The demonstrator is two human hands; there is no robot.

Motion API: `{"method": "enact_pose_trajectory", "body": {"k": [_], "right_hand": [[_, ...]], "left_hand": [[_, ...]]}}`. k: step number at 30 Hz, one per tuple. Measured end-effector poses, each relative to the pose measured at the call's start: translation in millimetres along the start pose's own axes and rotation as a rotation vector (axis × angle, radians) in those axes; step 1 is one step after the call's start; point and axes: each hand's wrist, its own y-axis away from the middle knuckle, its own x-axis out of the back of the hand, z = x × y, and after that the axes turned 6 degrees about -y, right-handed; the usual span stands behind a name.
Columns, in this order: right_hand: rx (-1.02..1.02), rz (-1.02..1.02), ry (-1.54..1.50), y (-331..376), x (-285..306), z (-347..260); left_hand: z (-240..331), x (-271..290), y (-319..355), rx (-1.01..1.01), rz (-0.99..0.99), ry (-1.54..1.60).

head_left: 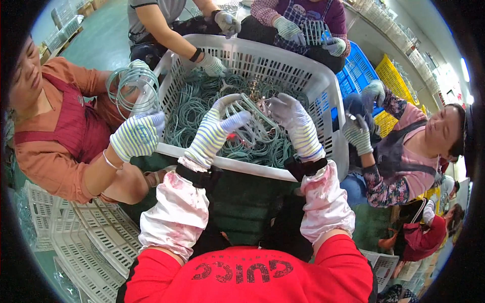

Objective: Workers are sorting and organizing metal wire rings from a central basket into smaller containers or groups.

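My left hand (216, 132), in a striped work glove, is closed on a small bunch of pale green wire rings (252, 117) above a large white crate (237, 164). Facing it, my right hand (299, 126) has its gloved fingers curled close to the bunch's right side. What those fingers hold, if anything, I cannot make out. Below both hands, the crate is heaped with tangled green wire rings (194, 108). Some copper-coloured pieces (260, 88) lie among them toward the back.
A co-worker at left holds wire rings (132, 91) over the crate's edge. Another reaches a gloved hand (211, 65) into the back; one beyond holds a wire rack (314, 33). A fourth sits at right. Blue crates (358, 65) and yellow crates (391, 76) stand behind; white crates (76, 242) lie lower left.
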Motion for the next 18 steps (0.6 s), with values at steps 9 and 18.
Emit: {"method": "enact_pose_trajectory", "body": {"k": [9, 18], "right_hand": [[0.031, -0.053, 0.098, 19.5, -18.8, -1.0], [0.06, -0.114, 0.209, 19.5, -32.1, -3.9]], "left_hand": [[2.7, 4.7, 1.4, 0.153, 0.066, 0.281], [15.1, 5.9, 8.1, 0.123, 0.094, 0.343]]}}
